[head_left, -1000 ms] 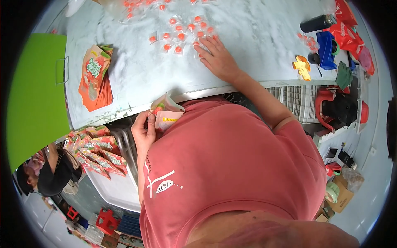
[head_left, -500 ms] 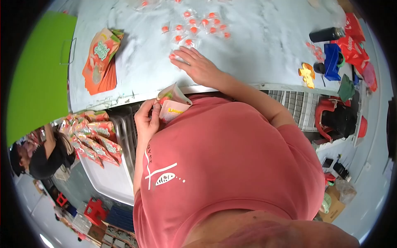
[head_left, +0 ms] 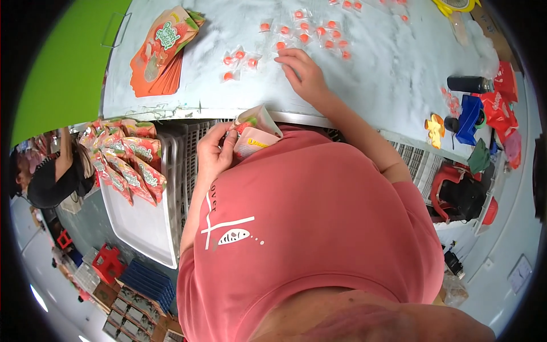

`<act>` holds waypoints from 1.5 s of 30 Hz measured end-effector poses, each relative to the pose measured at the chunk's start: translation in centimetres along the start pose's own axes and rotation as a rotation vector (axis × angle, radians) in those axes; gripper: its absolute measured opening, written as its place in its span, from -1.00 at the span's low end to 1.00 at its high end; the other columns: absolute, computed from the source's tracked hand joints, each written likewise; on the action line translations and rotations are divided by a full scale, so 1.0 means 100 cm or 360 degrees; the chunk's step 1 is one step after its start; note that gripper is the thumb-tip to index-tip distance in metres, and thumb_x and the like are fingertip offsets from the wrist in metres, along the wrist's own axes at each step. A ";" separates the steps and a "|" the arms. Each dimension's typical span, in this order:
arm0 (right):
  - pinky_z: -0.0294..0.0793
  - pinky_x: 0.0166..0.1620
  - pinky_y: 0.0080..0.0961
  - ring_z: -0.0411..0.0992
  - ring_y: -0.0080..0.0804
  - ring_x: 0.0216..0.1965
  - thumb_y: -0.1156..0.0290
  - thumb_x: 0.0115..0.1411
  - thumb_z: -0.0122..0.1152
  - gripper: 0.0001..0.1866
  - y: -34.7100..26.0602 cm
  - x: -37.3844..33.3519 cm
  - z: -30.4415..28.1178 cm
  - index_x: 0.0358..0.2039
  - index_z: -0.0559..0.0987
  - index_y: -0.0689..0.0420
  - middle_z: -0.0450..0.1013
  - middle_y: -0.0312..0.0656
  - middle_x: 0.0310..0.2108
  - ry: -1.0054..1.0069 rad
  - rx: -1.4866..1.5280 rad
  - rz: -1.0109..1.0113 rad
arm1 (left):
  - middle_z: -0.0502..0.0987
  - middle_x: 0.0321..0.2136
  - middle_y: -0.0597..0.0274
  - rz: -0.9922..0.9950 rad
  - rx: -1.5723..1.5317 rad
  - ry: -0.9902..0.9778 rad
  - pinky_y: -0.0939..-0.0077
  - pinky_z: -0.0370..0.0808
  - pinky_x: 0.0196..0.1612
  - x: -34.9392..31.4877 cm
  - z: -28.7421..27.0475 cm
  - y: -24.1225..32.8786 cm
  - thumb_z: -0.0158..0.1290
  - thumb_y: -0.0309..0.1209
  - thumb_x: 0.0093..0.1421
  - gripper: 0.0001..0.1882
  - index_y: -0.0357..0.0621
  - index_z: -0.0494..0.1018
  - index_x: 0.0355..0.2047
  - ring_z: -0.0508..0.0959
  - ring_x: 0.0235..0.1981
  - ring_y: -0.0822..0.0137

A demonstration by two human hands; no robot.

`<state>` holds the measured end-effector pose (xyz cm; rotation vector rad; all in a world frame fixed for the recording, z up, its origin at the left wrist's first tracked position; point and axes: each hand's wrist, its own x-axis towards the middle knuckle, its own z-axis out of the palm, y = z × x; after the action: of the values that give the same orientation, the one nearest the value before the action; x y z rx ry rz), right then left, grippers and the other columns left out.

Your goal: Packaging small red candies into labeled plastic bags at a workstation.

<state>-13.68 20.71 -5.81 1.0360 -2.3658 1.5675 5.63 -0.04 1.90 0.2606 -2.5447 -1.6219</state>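
My left hand (head_left: 217, 153) is closed on the side of an open pouch (head_left: 257, 135) with red fruit printing, held against my shirt just below the table edge. The pouch mouth gapes upward; what lies inside is hidden. Over the table, my right hand (head_left: 305, 75) is open and empty, fingers stretched and thumb a little apart. Its fingertips are close to a red candy (head_left: 280, 47) in a clear wrapper. To their left lies a small group of wrapped candies (head_left: 240, 55). Beyond the hand, more wrapped candies (head_left: 304, 37) are spread out.
Flat pouches (head_left: 165, 48) are stacked at the table's left. Filled pouches (head_left: 128, 157) lie on a white tray (head_left: 142, 225). At right are a black bottle (head_left: 469, 84), a blue tape dispenser (head_left: 470, 119) and red bags (head_left: 501, 114). Another person (head_left: 51, 176) is at far left.
My right hand has moved off several candies, which now show uncovered, and shifted right toward the others. The left hand keeps the pouch. The view has turned slightly.
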 end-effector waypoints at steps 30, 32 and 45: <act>0.31 0.23 -0.21 0.25 -0.07 0.23 0.55 0.13 0.15 -0.46 -0.012 0.018 0.054 0.17 0.38 0.13 0.20 0.01 0.24 -0.0250 -0.0440 -0.0246 | 0.54 -0.45 0.16 -0.0068 0.0026 -0.0068 0.61 0.39 -0.46 0.004 -0.001 0.005 0.03 -0.55 0.25 -0.84 -0.26 0.54 -0.18 0.47 -0.56 0.47; 0.24 0.27 -0.14 0.18 -0.04 0.28 0.47 0.16 0.18 -0.44 -0.011 0.029 0.067 0.20 0.36 0.09 0.17 0.01 0.26 -0.0217 -0.0556 -0.0313 | 0.53 -0.45 0.17 -0.0177 -0.0023 -0.0062 0.61 0.39 -0.43 0.002 -0.002 0.011 0.02 -0.55 0.25 -0.84 -0.27 0.54 -0.18 0.44 -0.54 0.48; 0.34 0.20 -0.16 0.23 -0.01 0.24 0.33 0.21 0.21 -0.57 0.022 0.058 0.036 0.10 0.47 0.10 0.29 -0.02 0.20 0.0061 -0.0597 -0.0285 | 0.54 -0.43 0.15 -0.0173 -0.0113 -0.0037 0.59 0.40 -0.37 -0.003 -0.004 -0.010 0.03 -0.53 0.27 -0.85 -0.29 0.53 -0.19 0.45 -0.49 0.44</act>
<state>-18.48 15.38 -6.57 1.0807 -2.3397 1.0219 6.07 -0.73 1.13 0.3816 -2.5242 -1.7594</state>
